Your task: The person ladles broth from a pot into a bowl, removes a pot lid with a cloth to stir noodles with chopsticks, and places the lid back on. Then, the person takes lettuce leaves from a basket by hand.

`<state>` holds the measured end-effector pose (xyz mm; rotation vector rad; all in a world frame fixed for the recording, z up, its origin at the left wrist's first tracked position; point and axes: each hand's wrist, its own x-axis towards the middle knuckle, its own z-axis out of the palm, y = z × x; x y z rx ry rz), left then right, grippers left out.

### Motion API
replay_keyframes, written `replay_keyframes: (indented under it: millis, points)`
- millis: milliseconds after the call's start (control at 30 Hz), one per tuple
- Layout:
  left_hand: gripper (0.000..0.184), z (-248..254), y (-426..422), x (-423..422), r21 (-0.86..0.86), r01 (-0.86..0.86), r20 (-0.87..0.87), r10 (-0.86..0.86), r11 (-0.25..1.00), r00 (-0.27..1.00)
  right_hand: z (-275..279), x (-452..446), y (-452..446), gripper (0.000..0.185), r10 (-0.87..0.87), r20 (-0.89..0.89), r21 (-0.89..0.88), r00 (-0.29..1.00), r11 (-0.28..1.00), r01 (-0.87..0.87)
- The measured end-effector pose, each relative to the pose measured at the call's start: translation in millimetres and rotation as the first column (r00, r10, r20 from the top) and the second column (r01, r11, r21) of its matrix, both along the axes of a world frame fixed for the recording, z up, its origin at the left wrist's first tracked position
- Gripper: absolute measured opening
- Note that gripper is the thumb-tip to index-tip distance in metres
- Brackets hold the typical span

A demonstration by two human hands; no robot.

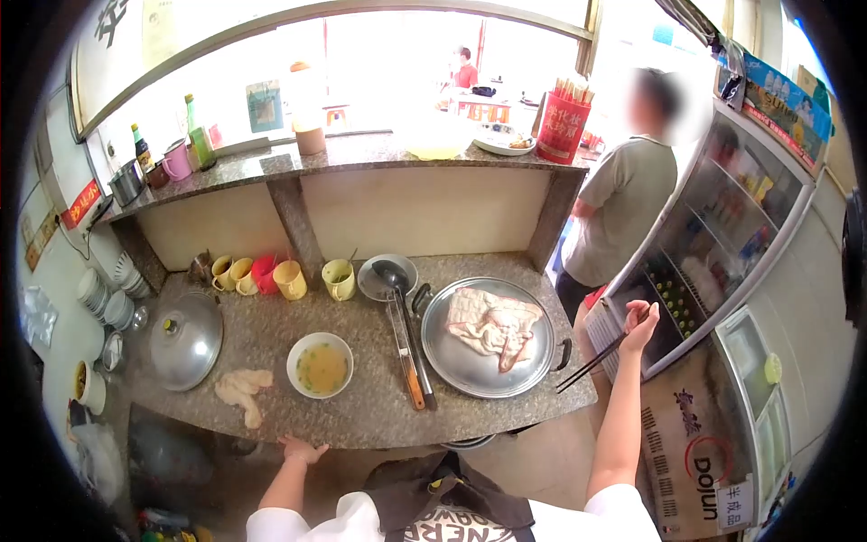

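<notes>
My right hand (639, 325) is raised to the right of the counter, closed around a pair of long dark chopsticks (591, 364) that point down and left. My left hand (302, 449) rests at the counter's front edge with its fingers apart, holding nothing. Just beyond it stands a white bowl of yellowish soup (321, 366) with green bits. A crumpled pale cloth (242, 394) lies to the left of the bowl. On the right, a crumpled whitish cloth (492, 323) with pinkish edges sits on a wide round metal pan or lid (442, 366) with two dark side handles.
A dark ladle (392, 275) and an orange-handled utensil (413, 379) lie beside the pan. A domed metal lid (186, 341) is at left. Several cups (291, 280) line the back. A person (623, 194) stands by the glass-door fridge (704, 235).
</notes>
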<state>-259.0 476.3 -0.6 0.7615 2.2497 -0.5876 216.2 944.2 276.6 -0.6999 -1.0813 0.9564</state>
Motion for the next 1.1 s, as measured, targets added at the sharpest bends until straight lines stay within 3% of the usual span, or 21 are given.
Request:
replay_keyframes:
  millis: [200,533,633,700,733,800,933,1033,1100]
  points:
    - [0.093,32,7,12,0.030,-0.046,0.008,0.046,0.998,0.999,-8,4,8,0.049,0.031,-0.028,0.000,0.999,1.000,-0.031]
    - [0.098,9,2,4,0.010,0.004,-0.019,-0.004,1.000,1.000,-4,7,-1,0.051,0.067,-0.045,-0.049,0.997,0.996,-0.069]
    - [0.101,7,0,4,0.058,-0.072,-0.054,0.075,0.996,0.996,-5,7,-1,0.051,0.134,-0.004,-0.007,0.991,0.991,-0.134]
    - [0.114,13,1,10,0.154,-0.312,-0.033,0.320,0.938,0.947,-1,3,-1,0.051,0.174,-0.005,-0.009,0.985,0.985,-0.174]
    - [0.114,15,-2,13,0.145,-0.314,-0.032,0.322,0.938,0.946,-1,3,-4,0.051,0.219,0.005,-0.022,0.976,0.975,-0.219]
    - [0.120,55,5,34,0.277,-0.504,0.052,0.511,0.818,0.858,1,3,-8,0.051,0.231,0.035,-0.043,0.972,0.972,-0.230]
    - [0.111,24,7,51,0.389,-0.496,-0.072,0.562,0.776,0.824,0,4,-10,0.052,0.298,0.043,-0.123,0.954,0.949,-0.291]
    - [0.108,11,24,55,0.195,-0.505,0.032,0.509,0.841,0.860,-2,3,-10,0.054,0.347,0.074,-0.111,0.935,0.934,-0.338]
    - [0.109,12,34,67,0.212,-0.514,0.034,0.520,0.831,0.854,-4,3,-6,0.055,0.412,0.078,-0.105,0.908,0.909,-0.404]
